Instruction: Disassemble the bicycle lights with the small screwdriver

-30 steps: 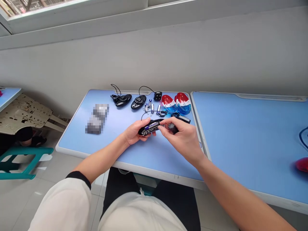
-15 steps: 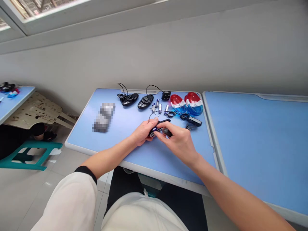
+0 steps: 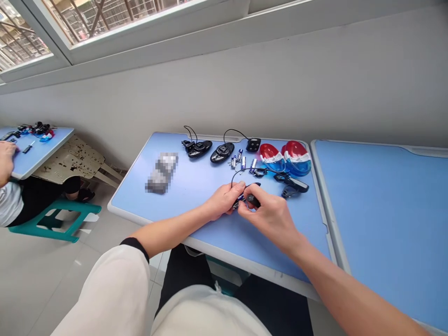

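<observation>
My left hand (image 3: pixel 226 199) is closed round a small black oval housing (image 3: pixel 255 185), open side up, with blue-and-silver batteries (image 3: pixel 236 203) showing in it. A thin black cable arches from it to a black part on the right. In my right hand (image 3: pixel 268 207) is a black-handled screwdriver (image 3: pixel 252 200), its fingertips close over the batteries. Its tip is hidden by the fingers. Just beyond the hands stand several loose batteries (image 3: pixel 243 162) and tiny screws. Two more black housings (image 3: pixel 222 152) lie farther back, one wired to a black four-button pad (image 3: pixel 253 144).
Red-and-blue domed covers (image 3: pixel 298 157) stand at the table's back right. A black bracket piece (image 3: pixel 297 184) lies before them. A pixelated dark object (image 3: pixel 161 172) rests on the left. Another table (image 3: pixel 381 210) adjoins on the right. A co-worker's hand (image 3: pixel 6 156) is at the far-left table.
The view has shifted left, so everything appears farther right. My hands stay on the same housing, with the right fingers slightly more curled over it. The co-worker has come into view.
</observation>
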{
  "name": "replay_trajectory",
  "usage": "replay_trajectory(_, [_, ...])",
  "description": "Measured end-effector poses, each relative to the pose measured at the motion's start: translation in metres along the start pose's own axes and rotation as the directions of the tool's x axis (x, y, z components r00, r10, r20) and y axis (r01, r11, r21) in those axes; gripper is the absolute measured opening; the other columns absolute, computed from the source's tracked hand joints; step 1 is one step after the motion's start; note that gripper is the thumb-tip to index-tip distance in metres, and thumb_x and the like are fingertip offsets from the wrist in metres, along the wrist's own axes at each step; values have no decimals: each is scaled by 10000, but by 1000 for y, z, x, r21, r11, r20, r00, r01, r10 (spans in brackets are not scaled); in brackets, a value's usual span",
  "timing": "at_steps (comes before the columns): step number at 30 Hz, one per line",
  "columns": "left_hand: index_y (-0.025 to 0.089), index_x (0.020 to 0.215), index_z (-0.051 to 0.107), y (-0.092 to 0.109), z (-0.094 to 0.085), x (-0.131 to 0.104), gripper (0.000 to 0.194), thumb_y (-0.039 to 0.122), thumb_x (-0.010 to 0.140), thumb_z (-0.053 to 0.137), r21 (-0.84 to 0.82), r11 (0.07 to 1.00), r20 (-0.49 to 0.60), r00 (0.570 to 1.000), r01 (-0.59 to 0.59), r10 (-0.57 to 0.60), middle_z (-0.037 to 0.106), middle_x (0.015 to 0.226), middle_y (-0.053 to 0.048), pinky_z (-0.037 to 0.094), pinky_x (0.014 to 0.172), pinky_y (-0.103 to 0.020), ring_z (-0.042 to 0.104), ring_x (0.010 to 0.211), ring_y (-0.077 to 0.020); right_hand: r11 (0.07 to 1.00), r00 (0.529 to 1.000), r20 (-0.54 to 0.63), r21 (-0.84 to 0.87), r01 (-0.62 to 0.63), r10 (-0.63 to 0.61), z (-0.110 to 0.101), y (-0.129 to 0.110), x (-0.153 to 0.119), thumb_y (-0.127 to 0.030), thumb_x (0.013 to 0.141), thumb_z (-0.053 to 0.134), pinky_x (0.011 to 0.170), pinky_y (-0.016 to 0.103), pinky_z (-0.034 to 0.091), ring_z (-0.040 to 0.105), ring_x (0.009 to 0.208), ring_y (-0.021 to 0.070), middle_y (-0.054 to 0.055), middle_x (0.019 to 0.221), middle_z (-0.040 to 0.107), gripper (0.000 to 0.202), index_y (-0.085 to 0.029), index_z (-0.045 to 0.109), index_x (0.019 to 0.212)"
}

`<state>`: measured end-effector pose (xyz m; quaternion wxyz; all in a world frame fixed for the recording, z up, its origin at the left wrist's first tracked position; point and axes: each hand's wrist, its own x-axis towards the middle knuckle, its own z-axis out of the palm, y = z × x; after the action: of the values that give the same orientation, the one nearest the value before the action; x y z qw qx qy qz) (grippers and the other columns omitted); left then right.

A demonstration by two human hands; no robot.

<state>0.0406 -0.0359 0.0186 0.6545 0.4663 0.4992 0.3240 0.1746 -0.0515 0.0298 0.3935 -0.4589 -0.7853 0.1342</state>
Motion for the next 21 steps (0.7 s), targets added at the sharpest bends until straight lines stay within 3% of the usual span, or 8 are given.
replay_trajectory(3, [176, 740, 462, -1, 2, 1, 382, 537, 866, 450, -2, 1000, -7, 1000, 2, -2, 423, 553, 51, 270, 386, -177, 369, 440, -64, 989, 988, -107, -104, 103, -114, 7, 2, -5, -134, 699, 471, 457, 207, 340, 452, 429, 91, -44, 529, 537, 91, -210, 515, 720])
replay_trajectory(6, [181, 714, 447, -1, 4, 1, 369, 516, 867, 470, -41, 999, -13, 1000, 7, -8, 388, 526, 61, 249, 374, -176, 341, 423, -61, 975, 974, -133, -156, 160, -181, 10, 3, -8, -110, 683, 451, 457, 210, 332, 465, 430, 96, -39, 526, 555, 142, -207, 541, 735])
replay_trajectory(13, [178, 658, 426, 3, 8, -2, 401, 516, 840, 542, -115, 993, -28, 1000, 7, -10, 371, 527, 60, 229, 371, -176, 312, 428, -50, 971, 959, -172, -128, 204, -224, 12, 1, -11, -69, 666, 456, 449, 219, 338, 477, 419, 104, -40, 514, 566, 262, -182, 606, 848])
replay_trajectory(21, [187, 658, 398, 2, 8, -1, 430, 544, 827, 567, -145, 988, -34, 998, 52, -58, 334, 503, 69, 196, 346, -165, 286, 394, -40, 975, 958, -184, -67, 212, -221, 10, 2, -12, -64, 685, 453, 469, 202, 370, 484, 434, 96, -35, 541, 597, 226, -199, 615, 768])
